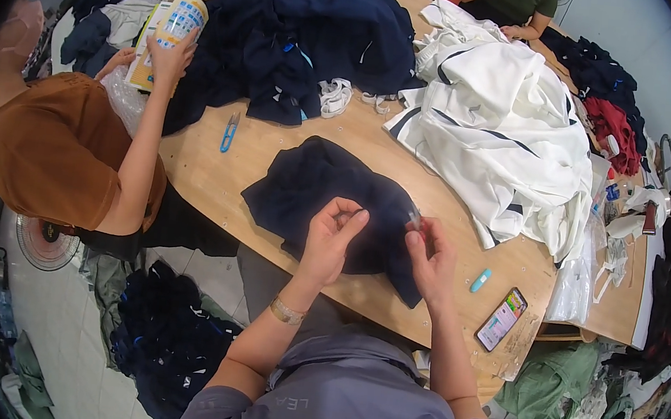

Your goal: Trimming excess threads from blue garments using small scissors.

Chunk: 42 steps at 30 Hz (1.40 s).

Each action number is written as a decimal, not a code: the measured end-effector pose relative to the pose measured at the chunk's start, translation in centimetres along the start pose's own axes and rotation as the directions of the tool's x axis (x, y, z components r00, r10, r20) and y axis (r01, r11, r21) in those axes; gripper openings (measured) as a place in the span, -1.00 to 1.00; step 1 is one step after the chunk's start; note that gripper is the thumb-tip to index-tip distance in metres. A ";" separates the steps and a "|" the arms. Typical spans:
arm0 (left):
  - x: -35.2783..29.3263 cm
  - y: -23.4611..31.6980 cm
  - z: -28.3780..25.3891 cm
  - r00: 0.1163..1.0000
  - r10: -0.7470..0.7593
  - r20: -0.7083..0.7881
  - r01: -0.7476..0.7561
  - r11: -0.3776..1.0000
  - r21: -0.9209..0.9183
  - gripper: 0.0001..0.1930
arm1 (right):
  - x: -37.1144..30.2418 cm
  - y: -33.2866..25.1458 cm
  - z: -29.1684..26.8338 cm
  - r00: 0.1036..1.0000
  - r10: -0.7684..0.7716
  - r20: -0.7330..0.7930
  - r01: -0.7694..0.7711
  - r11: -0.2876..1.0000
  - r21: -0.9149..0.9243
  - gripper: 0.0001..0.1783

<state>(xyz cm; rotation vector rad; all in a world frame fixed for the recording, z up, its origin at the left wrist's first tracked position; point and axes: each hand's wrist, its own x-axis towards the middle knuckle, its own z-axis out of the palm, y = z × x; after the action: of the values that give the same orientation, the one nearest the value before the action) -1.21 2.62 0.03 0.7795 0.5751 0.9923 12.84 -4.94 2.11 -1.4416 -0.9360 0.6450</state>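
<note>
A dark navy garment (318, 176) lies bunched on the wooden table in front of me. Over its near part is my left hand (330, 238), closed with thumb and fingertips together; what they pinch, if anything, is too small to tell. My right hand (433, 262) is over the garment's right side, its thumb and fingers closed on a small greyish, partly see-through piece (414, 218) whose kind I cannot make out. Between the two hands there is a gap with navy cloth beneath.
Blue thread snips (230, 132) lie left of the garment. A turquoise capped item (480, 281) and a phone (501, 319) lie to the right. Navy clothes (315, 21) and white clothes (503, 121) are piled beyond. At left, a co-worker in brown (61, 149) holds a printed packet (182, 20).
</note>
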 end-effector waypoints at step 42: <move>0.3 0.5 0.7 0.996 0.048 -0.073 -0.025 0.959 0.281 -0.91 | 0.3 1.4 -0.4 0.985 -0.141 0.101 0.171 0.887 -0.428 -0.69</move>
<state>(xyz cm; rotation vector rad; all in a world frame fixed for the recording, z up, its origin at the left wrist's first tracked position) -0.86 2.82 0.81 1.0081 0.7835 0.9906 13.58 -4.84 0.78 -1.7217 -1.2952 0.3753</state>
